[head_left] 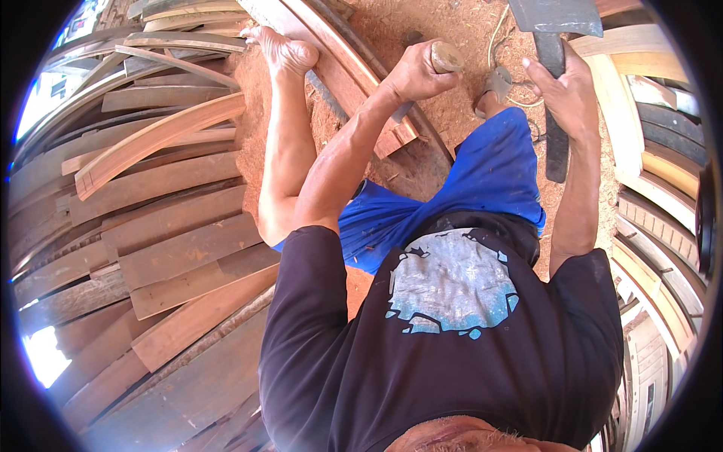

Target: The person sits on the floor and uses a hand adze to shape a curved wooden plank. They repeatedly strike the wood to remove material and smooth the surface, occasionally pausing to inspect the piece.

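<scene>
My left hand (419, 74) is wrapped round the wooden handle of a chisel (446, 57), its butt end facing up. Below the fist, part of the blade (403, 111) shows against a reddish-brown wooden beam (350, 84); whether the tip touches the wood I cannot tell. My right hand (566, 87) grips the dark handle of a mallet-like tool (556, 143). Its broad grey head (557, 16) is raised at the top edge, to the right of the chisel and apart from it. My bare left foot (282, 51) rests against the beam's left side.
Many stacked planks (173, 184) fill the left side, with a curved board (158, 139) among them. More curved timber pieces (655, 181) lie along the right. Sawdust (384, 26) covers the ground round the beam, and a thin cord (495, 38) lies on it.
</scene>
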The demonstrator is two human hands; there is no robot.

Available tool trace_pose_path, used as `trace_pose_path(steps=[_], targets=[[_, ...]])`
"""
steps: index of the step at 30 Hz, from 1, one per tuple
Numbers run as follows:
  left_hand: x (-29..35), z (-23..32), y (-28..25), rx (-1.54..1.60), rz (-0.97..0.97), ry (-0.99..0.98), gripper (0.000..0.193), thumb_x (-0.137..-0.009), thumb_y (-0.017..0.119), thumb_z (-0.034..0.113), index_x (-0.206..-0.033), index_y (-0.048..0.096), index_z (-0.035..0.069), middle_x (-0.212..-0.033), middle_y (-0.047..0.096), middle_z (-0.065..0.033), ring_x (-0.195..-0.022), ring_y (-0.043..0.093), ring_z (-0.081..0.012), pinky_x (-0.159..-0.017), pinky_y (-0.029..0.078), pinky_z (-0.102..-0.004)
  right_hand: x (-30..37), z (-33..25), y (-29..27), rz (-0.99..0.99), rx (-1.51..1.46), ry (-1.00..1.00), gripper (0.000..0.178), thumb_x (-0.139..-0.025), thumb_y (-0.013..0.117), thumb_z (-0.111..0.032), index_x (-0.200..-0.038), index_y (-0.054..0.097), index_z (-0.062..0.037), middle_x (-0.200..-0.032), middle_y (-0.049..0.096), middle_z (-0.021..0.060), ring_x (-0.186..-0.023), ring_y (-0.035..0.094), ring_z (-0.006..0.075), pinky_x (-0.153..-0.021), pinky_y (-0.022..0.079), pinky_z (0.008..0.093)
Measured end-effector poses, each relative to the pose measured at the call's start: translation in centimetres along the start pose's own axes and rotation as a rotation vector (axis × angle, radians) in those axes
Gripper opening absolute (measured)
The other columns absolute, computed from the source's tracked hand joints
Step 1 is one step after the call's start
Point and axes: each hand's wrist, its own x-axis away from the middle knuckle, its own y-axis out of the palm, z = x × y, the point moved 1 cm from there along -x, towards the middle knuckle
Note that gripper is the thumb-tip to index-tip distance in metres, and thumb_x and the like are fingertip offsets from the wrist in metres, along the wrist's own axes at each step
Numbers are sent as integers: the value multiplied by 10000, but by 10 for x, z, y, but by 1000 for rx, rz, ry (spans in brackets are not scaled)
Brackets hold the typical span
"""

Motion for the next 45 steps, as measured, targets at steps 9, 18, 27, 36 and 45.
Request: trace_pose_path(steps=[9, 18, 27, 36, 45], targets=[[5, -1, 4, -15, -76, 22, 280, -813, 815, 146, -1026, 665, 44, -903, 682, -7, -834, 623, -97, -762, 542, -300, 6, 45, 37, -172, 102, -97, 400, -874, 719, -290, -1110, 656, 27, -882, 696, 148, -795, 682, 258, -751, 547, 407], [-1, -13, 0, -244, -203, -137, 256, -816, 803, 148, -1015, 674, 52, -902, 691, -16, -838, 648, -103, -745, 554, -306, 0, 70, 66, -210, 244, -88, 374, -858, 732, -269, -1056, 648, 36, -872, 697, 114, -693, 656, 200, -630, 534, 366], [12, -1, -27, 26, -30, -43, 188, -826, 798, 128, -941, 663, 66, -806, 646, 32, -757, 604, -74, -686, 524, -281, 18, 34, 56, -220, -160, 62, 411, -855, 755, -271, -1146, 652, 1, -797, 638, 54, -619, 610, 157, -568, 507, 306], [11, -2, -13, -48, -73, 36, 219, -838, 804, 164, -962, 654, 66, -838, 646, 22, -771, 588, -80, -706, 519, -291, 17, -7, -20, 203, -170, -73, 306, -909, 764, -304, -1007, 686, -25, -755, 639, 27, -622, 610, 105, -555, 507, 294], [13, -1, -3, -31, -111, -40, 319, -810, 776, 132, -1099, 686, 33, -997, 725, -44, -901, 650, -138, -820, 554, -337, 21, 43, 63, -179, 385, -176, 408, -852, 708, -260, -1087, 649, 67, -752, 673, 180, -722, 679, 295, -721, 560, 447]])
